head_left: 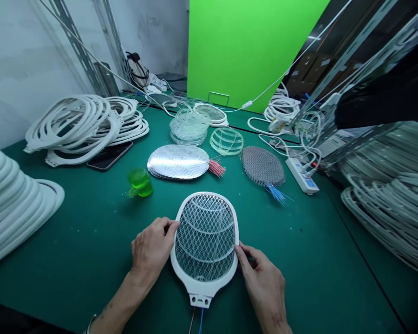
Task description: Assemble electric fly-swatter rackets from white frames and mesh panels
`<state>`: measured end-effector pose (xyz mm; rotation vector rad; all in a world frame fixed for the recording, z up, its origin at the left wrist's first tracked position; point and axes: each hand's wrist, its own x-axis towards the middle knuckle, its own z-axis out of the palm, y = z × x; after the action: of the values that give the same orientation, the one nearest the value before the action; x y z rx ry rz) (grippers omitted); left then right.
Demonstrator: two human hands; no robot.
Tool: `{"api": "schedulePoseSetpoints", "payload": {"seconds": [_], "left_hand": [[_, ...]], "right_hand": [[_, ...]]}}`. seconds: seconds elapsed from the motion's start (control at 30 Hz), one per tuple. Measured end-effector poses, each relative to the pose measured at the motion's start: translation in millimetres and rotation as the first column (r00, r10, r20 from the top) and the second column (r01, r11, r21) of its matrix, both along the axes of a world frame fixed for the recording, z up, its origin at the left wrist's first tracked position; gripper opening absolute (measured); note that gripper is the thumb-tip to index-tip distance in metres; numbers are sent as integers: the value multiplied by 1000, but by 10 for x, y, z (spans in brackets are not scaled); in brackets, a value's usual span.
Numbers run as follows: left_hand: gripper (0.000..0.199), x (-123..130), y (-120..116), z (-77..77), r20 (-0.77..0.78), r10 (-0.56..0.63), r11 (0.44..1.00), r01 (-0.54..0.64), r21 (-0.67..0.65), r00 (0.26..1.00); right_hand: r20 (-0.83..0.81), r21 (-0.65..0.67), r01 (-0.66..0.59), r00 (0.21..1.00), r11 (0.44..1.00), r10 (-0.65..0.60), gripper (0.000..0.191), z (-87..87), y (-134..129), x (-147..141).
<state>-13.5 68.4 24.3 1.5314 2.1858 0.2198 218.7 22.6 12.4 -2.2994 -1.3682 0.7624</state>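
A white oval frame (pixel 206 290) with metal mesh and pale curved ribs inside lies in front of me, a red and a blue wire coming out of its near end. My left hand (pixel 153 243) pinches the frame's left rim between thumb and fingers. On the right rim, my right hand (pixel 263 280) grips lower down, thumb on top. Beyond the frame is a stack of silvery mesh sheets (pixel 177 161) with red wires. To its right lies a darker mesh stack (pixel 263 165) with blue wires.
A green tape dispenser (pixel 140 182) stands left of centre. Behind are clear plastic rings (pixel 189 127). White frames (pixel 73 127) and a phone (pixel 110 156) lie at the left, with another frame stack (pixel 14 204) nearer. A power strip (pixel 302 176) and stacked frames (pixel 393 204) occupy the right.
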Motion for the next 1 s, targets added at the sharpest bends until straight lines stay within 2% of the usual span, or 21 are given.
{"api": "schedulePoseSetpoints", "payload": {"seconds": [0.1,0.27,0.33,0.47,0.53,0.63,0.7,0.8,0.87,1.0], "left_hand": [[32,12,-14,-12,-13,9,1000,-9,-1,1000],[33,28,-33,-44,-28,21,1000,-21,-12,999],[33,45,-38,-51,-33,16,1000,-16,-9,999],[33,64,-39,-63,-45,0,1000,0,2,999],[33,61,-38,-71,-38,11,1000,-11,-7,999],[32,65,-42,-87,-22,34,999,-34,-19,999],[32,85,-56,-100,-40,32,999,-32,-6,999],[32,115,-77,-110,-128,-5,999,10,42,992],[32,106,-72,-99,-141,-16,999,22,37,990],[35,26,4,-28,11,20,995,-19,-94,1000]], "right_hand": [[-13,20,8,1000,1000,-8,45,-16,8,-1],[-196,33,80,978,996,-72,44,-88,2,-3],[-139,81,63,989,995,-51,45,-111,-12,-22],[108,159,-85,992,984,68,49,-119,-28,-28],[82,142,-102,993,985,91,45,-120,-21,0],[-35,122,-50,998,991,54,38,-145,-20,33],[14,170,-72,997,983,71,44,-171,-36,28],[141,220,-176,979,960,147,54,-189,-53,15],[57,172,-160,987,972,152,50,-179,-38,34],[-155,22,-28,987,999,31,42,-141,31,113]]}}
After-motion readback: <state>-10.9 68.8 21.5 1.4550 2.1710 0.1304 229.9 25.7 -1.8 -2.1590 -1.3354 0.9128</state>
